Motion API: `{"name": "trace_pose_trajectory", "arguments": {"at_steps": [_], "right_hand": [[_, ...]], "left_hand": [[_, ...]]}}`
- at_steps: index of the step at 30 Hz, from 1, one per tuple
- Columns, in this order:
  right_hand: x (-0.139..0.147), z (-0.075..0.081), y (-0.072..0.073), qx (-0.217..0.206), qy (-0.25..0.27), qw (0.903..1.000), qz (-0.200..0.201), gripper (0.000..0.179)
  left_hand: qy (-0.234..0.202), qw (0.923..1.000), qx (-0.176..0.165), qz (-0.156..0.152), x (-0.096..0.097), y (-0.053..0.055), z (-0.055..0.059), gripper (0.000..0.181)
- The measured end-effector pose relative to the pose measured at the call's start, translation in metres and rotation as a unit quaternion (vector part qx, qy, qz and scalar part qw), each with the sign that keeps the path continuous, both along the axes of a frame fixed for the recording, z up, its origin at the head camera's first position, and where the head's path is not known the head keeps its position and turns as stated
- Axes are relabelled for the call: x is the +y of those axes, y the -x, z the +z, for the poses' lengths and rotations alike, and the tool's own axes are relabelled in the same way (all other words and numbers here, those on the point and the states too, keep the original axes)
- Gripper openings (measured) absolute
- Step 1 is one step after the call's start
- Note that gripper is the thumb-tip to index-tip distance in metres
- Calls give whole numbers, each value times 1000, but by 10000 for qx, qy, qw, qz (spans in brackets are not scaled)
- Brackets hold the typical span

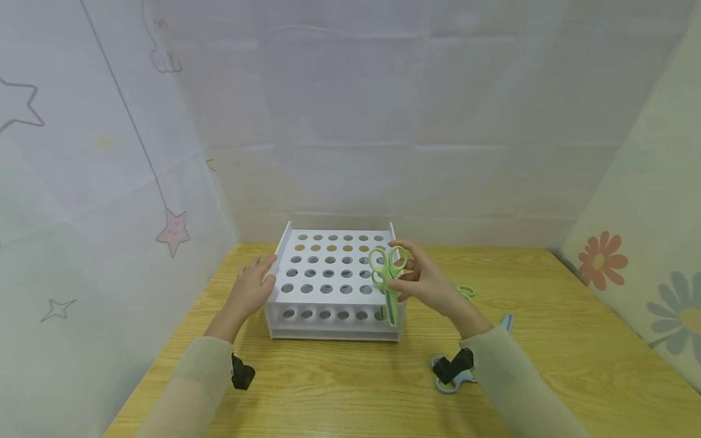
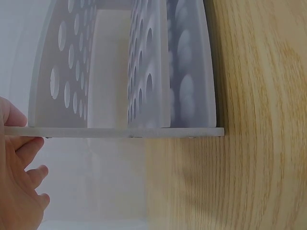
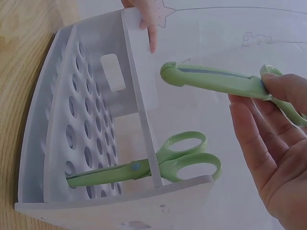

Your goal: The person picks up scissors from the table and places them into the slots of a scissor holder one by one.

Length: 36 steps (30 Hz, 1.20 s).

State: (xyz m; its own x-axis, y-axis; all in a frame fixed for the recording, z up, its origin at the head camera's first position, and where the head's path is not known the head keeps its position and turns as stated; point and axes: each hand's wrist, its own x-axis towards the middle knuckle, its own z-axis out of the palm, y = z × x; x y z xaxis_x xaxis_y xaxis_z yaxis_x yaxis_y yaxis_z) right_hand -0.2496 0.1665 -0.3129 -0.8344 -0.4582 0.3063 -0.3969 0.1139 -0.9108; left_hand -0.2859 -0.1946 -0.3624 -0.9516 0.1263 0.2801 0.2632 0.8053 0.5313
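My right hand [image 1: 424,280] pinches a pair of green scissors [image 1: 390,280] between thumb and fingers, handles up and blades pointing down, over the front right corner of the white rack [image 1: 336,298]. In the right wrist view, a second pair of green scissors [image 3: 139,170] stands in a corner hole of the rack, its blades through both perforated shelves and its handles above the top. My left hand [image 1: 249,292] holds the upper edge of the rack's left side panel [image 2: 120,132], thumb on the inner side and fingers outside.
Right of the rack, green scissor handles [image 1: 465,291] show behind my right forearm. Blue scissor handles [image 1: 446,389] lie near my right wrist, and a blue blade end [image 1: 508,321] shows beyond the sleeve. A wooden table [image 1: 328,389] bears everything, with pale curtains behind.
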Motion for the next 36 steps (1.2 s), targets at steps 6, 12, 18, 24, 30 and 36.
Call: {"name": "trace_pose_trajectory", "arguments": {"at_steps": [6, 12, 18, 24, 30, 36], "right_hand": [[-4, 2, 3, 102, 30, 9999, -7, 71], [-7, 5, 6, 127, 66, 9999, -38, 66], [-11, 6, 11, 209, 170, 9996, -117, 57], [-15, 7, 15, 331, 348, 9984, -290, 49], [-18, 9, 20, 369, 440, 9974, -429, 44], [-20, 10, 22, 403, 543, 9963, -534, 40]], "left_hand": [[-35, 10000, -14, -8, 0, 1, 0, 52], [-11, 10000, 26, -45, 0, 2, 0, 52], [-3, 9999, 73, -84, -1, 2, -1, 52], [-13, 9999, 92, -73, 0, 2, 0, 51], [-53, 9999, 81, -61, 1, 2, 0, 51], [-39, 9999, 86, -55, 1, 2, 0, 51]]}}
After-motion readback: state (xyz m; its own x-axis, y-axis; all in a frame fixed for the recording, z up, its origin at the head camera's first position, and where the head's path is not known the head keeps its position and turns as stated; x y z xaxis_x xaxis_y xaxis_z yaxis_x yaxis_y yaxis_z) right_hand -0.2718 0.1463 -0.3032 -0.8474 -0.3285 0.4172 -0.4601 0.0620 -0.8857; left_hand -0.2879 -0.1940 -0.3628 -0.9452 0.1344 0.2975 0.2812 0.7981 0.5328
